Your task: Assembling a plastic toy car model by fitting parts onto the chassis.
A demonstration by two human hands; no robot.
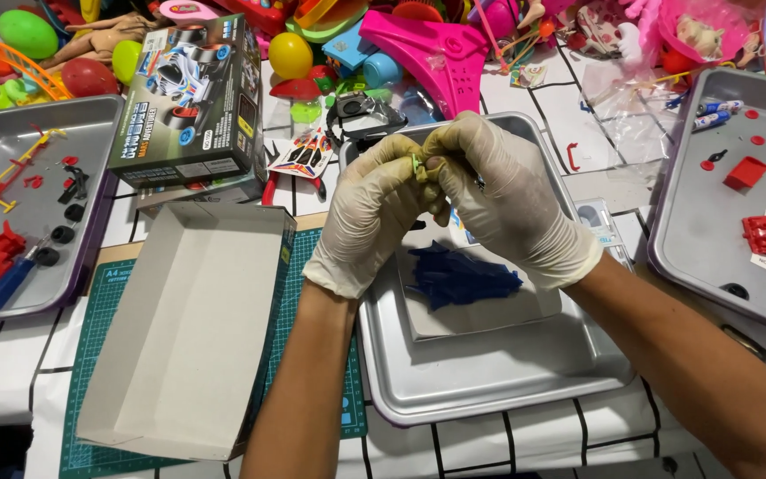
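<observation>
small green part pinched over the middle tray

both my gloved hands meet above the middle tray (489, 390). my left hand (370, 213) and right hand (503, 191) are closed together on a tiny green plastic piece (418, 167), fingertips pressed against it from both sides. most of it is hidden under the gloves, so i cannot tell its full shape.

i judge it very light, stiff and thin, the sort of part that snaps if bent or flicks away if squeezed unevenly. latex on smooth plastic may slip, so the hold belongs on its thicker body, not on any fine prong.

below my hands, at 6 o'clock, a blue plastic part (458, 277) lies on a grey card in the tray. at 9 o'clock an open cardboard box lid (188, 337) rests on a green cutting mat (90, 355). at 10 o'clock stands the printed kit box (192, 98), with a left tray (90, 115) of red and black parts beyond it. at 3 o'clock another tray (693, 231) holds red pieces.

the surface (525, 443) wears a white cloth with black grid lines. across 12 o'clock lies a crowded heap of bright toys (418, 40).
</observation>
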